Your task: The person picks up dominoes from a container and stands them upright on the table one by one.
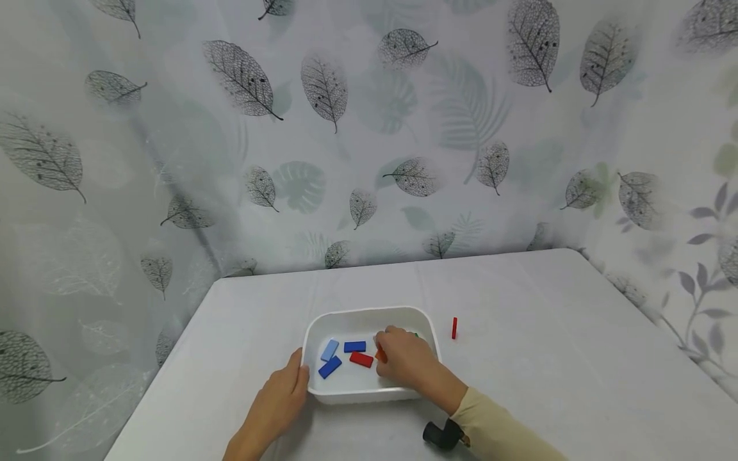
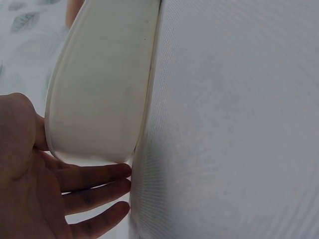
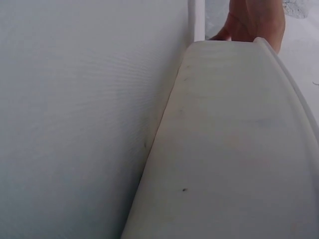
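Note:
A white tray (image 1: 369, 397) stands on the table with several coloured blocks inside. My left hand (image 1: 278, 396) holds the tray's left end, thumb at the rim; in the left wrist view the left hand's fingers (image 2: 94, 195) reach along the outer wall. Over the right part of the tray, my right hand (image 1: 406, 358) pinches an orange block (image 1: 379, 355), mostly covered by the fingers. Left of it lie a red block (image 1: 361, 359), two dark blue blocks (image 1: 354, 346) and a light blue block (image 1: 330, 349). A bit of green (image 1: 416, 334) shows behind the right hand.
A thin red block (image 1: 454, 328) is on the white table (image 1: 519, 320), right of the tray. The wrist camera (image 1: 442, 435) hangs beneath the right sleeve (image 1: 501, 426). Leaf-patterned cloth (image 1: 369, 128) stands behind the table and at its sides.

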A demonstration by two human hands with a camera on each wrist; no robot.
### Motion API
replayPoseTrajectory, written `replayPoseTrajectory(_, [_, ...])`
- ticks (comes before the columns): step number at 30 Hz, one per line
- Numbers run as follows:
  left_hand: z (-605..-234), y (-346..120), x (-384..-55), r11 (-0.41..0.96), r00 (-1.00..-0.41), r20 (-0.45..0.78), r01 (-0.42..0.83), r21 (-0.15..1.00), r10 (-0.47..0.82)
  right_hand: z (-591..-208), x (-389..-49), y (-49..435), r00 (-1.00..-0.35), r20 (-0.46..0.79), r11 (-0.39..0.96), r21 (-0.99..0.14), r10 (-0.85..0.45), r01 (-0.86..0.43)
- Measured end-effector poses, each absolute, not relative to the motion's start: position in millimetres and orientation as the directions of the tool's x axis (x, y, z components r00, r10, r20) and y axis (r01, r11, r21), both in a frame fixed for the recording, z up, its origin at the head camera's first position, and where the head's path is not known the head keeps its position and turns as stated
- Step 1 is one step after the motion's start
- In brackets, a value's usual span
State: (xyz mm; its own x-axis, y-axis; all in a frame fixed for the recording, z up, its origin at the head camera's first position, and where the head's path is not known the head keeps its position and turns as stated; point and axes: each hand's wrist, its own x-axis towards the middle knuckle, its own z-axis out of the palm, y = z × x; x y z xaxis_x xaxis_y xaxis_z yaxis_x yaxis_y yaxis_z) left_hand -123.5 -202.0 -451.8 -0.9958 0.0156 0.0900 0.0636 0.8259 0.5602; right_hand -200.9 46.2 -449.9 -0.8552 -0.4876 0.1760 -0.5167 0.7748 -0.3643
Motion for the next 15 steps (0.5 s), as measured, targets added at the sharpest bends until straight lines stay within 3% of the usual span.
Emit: replayPoseTrajectory(15, [-453.9, -203.2, -123.8, 0.822, -0.994, 0.105, 0.079, 0.563, 0.024, -446.6, -203.2, 48.2, -0.839, 0.199, 0.683, -0.502, -0.507, -0.531])
